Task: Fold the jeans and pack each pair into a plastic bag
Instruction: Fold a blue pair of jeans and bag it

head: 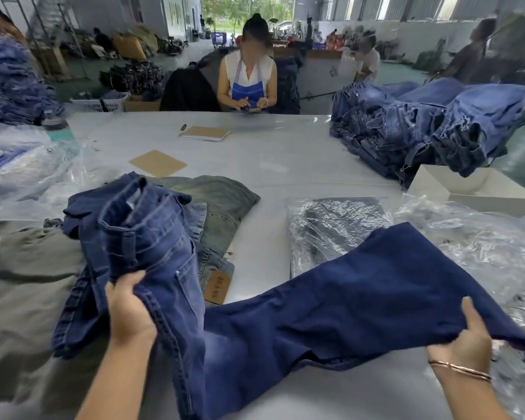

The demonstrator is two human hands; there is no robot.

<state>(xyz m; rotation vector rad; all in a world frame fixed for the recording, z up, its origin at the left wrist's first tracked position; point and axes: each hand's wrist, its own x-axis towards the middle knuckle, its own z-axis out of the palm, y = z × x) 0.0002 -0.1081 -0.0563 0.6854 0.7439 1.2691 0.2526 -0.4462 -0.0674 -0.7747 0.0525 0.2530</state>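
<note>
A pair of dark blue jeans point(331, 298) is stretched across the near side of the white table point(270, 165). My left hand point(128, 307) grips its waist end, which is lifted and bunched. My right hand point(470, 331) grips the leg end, thumb on top of the cloth. Under the legs lies a clear plastic bag point(331, 225) with a dark folded pair inside. A grey-green pair of jeans point(222, 204) with a brown label lies flat behind the waist end.
Loose plastic bags point(473, 244) lie at the right, bagged jeans point(22, 168) at the left. A stack of blue jeans point(422, 128) and a white box point(473, 189) stand far right. Grey cloth point(25, 283) lies near left. A person point(249, 77) sits across the table behind a notebook point(205, 133).
</note>
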